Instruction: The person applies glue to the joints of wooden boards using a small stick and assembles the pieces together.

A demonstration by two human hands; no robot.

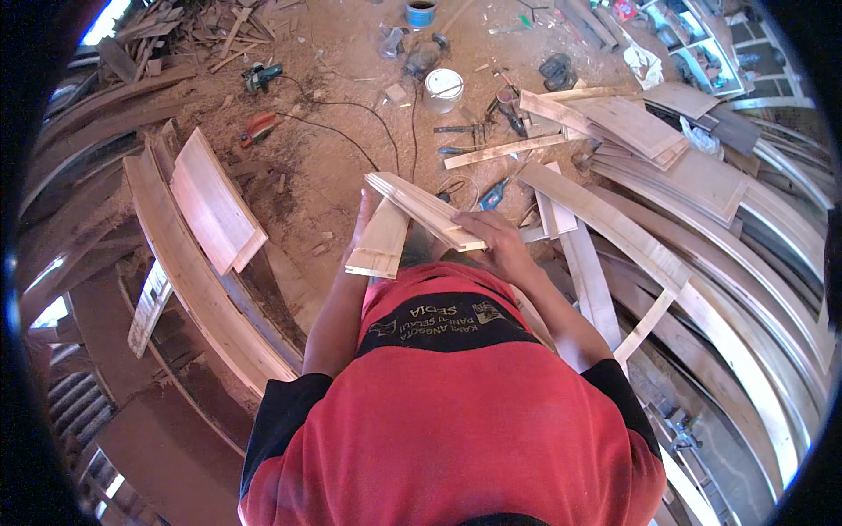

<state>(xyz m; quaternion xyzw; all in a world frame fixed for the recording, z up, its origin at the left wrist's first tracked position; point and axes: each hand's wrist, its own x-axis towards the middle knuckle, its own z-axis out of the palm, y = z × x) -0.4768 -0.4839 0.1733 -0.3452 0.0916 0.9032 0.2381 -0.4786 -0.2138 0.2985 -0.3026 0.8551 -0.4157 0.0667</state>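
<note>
In front of my body I hold short pale wooden boards with grooved edges. My right hand (498,241) grips the near end of a small stack of boards (421,207), which slants from upper left to lower right. Beneath and to the left of that stack lies another wooden board (379,238), its end toward me. My left hand (362,219) is closed along this board's left side; most of its fingers are hidden behind the wood. The two sets of boards cross near their far ends.
On the sawdust-covered floor are a red power tool (258,129), a green power tool (261,77), a blue power tool (494,195), cords and a white bucket (444,90). Long planks (202,272) curve along my left; stacked boards (675,180) fill the right.
</note>
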